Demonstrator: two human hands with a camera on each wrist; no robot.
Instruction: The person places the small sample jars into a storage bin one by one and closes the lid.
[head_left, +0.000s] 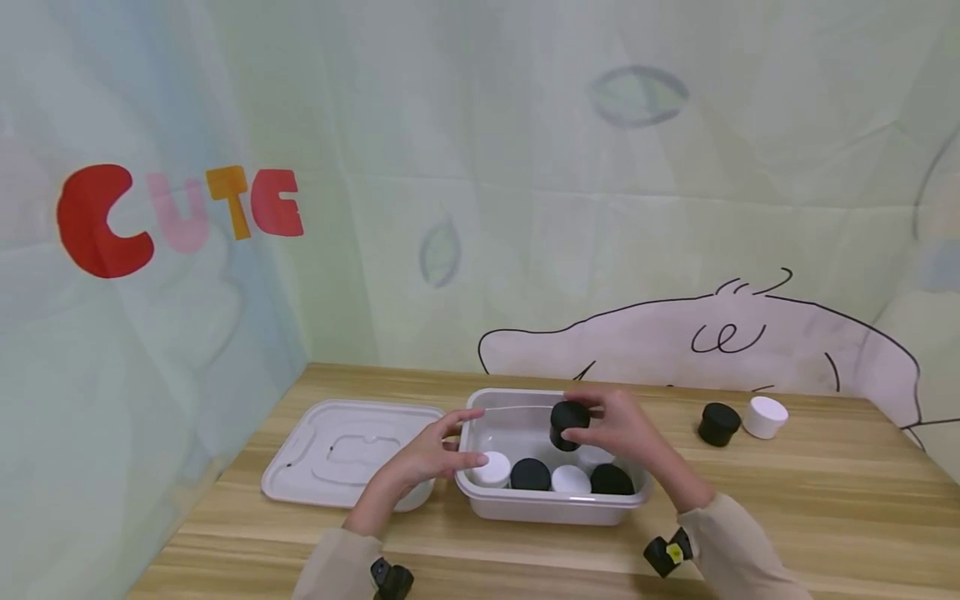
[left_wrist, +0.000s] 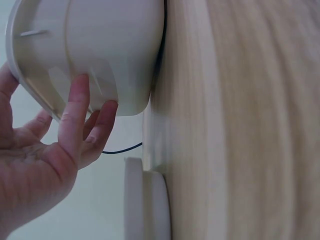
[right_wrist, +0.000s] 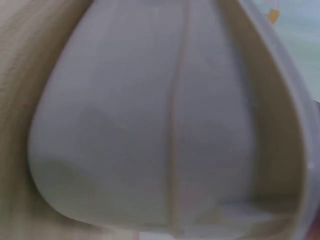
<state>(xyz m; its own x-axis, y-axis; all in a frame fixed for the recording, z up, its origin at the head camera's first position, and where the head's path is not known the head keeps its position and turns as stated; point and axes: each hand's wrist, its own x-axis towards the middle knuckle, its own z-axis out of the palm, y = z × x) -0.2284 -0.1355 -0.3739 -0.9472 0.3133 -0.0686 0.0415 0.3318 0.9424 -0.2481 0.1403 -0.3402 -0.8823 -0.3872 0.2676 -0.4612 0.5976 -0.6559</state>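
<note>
A white rectangular plastic bin [head_left: 551, 510] stands on the table. My left hand [head_left: 420, 458] holds it at its left end; in the left wrist view the fingers [left_wrist: 75, 115] of that hand press on the outer wall. Above the bin's right half, my right hand [head_left: 618, 423] pinches a small black round jar [head_left: 567, 427] between thumb and fingers. Inside, along the near side, sit a white jar [head_left: 492, 471], a black jar [head_left: 530, 474], another white jar [head_left: 571, 480] and another black jar [head_left: 612, 480]. A further white jar [head_left: 595, 456] is partly hidden behind them. The right wrist view shows mainly the bin's outside.
Left of the bin a white lid [head_left: 337, 454] lies flat on the wooden table [head_left: 787, 517]. To the right, a black jar [head_left: 718, 424] and a white jar [head_left: 766, 417] stand side by side. A printed cloth [head_left: 525, 208] hangs behind the table.
</note>
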